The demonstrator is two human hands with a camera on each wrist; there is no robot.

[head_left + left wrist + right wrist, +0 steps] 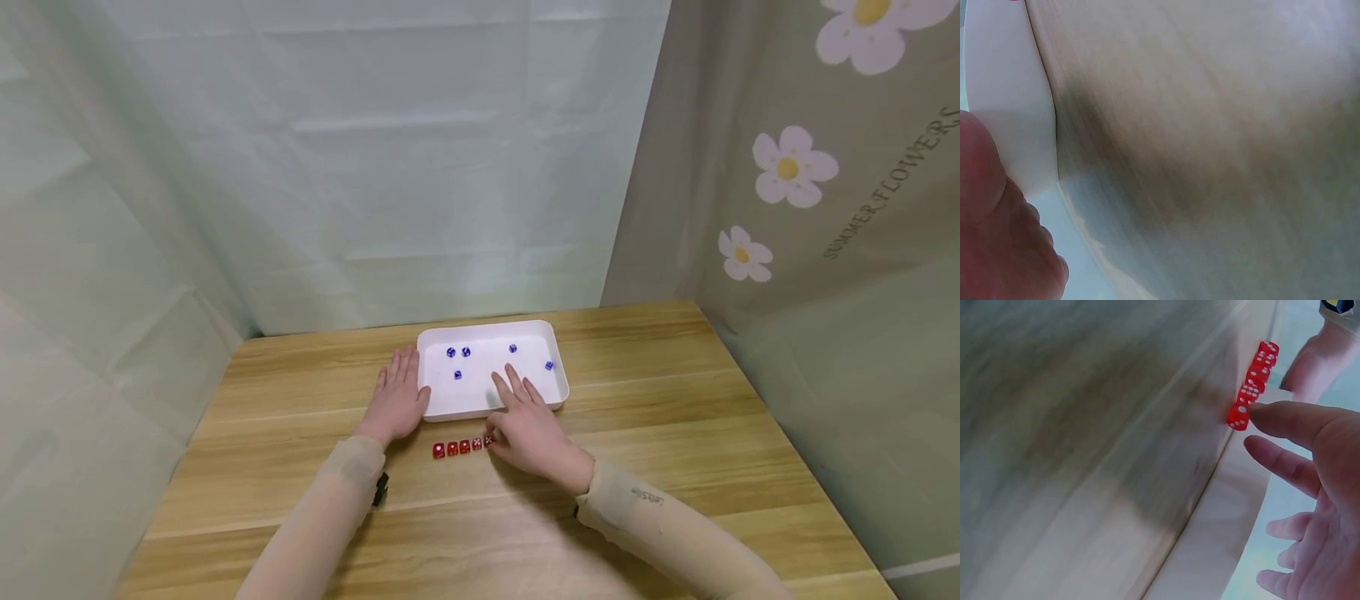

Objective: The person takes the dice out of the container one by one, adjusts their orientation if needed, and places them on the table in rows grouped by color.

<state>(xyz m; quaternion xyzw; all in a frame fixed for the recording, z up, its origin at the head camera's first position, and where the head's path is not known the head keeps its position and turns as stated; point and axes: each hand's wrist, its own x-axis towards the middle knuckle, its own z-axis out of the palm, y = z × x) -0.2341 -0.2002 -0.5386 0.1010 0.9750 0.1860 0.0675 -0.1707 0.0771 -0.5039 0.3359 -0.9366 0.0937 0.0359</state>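
Note:
A white tray (480, 410) lies on the table with several blue dice (458, 375) scattered inside it. In front of its near side, several red dice (452, 448) form a row, also seen in the right wrist view. My right hand (534, 437) holds the red die (1238, 417) at the row's right end by thumb and forefinger, while its other fingers extend over the tray. The thumb tip (1263, 415) is right at that die. My left hand (397, 402) rests along the tray's left side, fingers straight and thumb at the near left corner.
The wooden table (660, 467) runs out on both sides of the tray. A pale curtain (420, 167) hangs behind it, and a flower-printed cloth (697, 167) hangs at the right.

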